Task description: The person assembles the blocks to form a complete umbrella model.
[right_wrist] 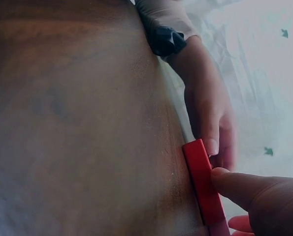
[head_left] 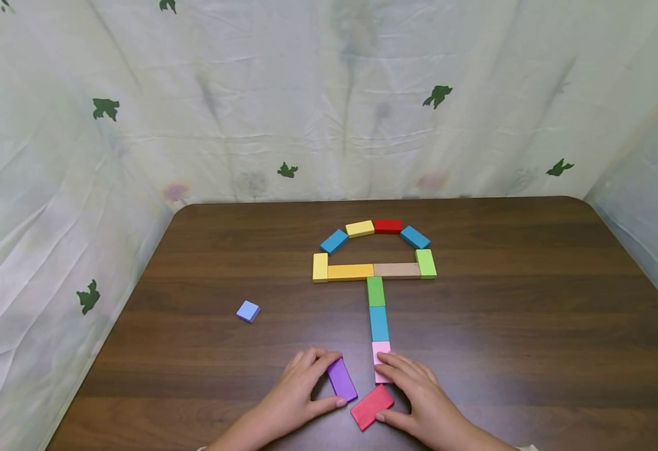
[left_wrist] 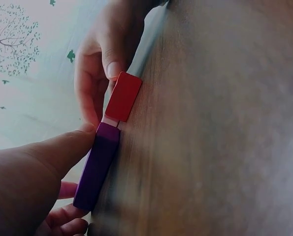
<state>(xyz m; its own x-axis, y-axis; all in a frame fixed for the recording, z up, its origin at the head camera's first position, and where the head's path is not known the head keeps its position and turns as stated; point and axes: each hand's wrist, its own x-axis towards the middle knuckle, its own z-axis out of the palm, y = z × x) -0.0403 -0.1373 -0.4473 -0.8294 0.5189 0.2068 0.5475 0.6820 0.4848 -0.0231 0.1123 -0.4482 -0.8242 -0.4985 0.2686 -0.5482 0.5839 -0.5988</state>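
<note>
My left hand [head_left: 300,385] holds a purple block [head_left: 342,379] by its two ends, thumb at the near end and fingers at the far end. The block lies tilted close over the table. Beside it, my right hand [head_left: 421,391] has its thumb against a red block [head_left: 372,407], which lies slanted. The fingertips of that hand rest on a pink block [head_left: 381,351], partly covering it. The red block's far corner is right at the pink block's near end. In the left wrist view the purple block [left_wrist: 98,164] stands close to the red block [left_wrist: 124,97].
Beyond the pink block run a blue block [head_left: 379,323] and a green block [head_left: 375,291] in line. They lead to an arch outline of several coloured blocks, with an orange block [head_left: 351,272] in its base. A small light-blue block [head_left: 248,311] lies apart at left. Cloth hangs around the table.
</note>
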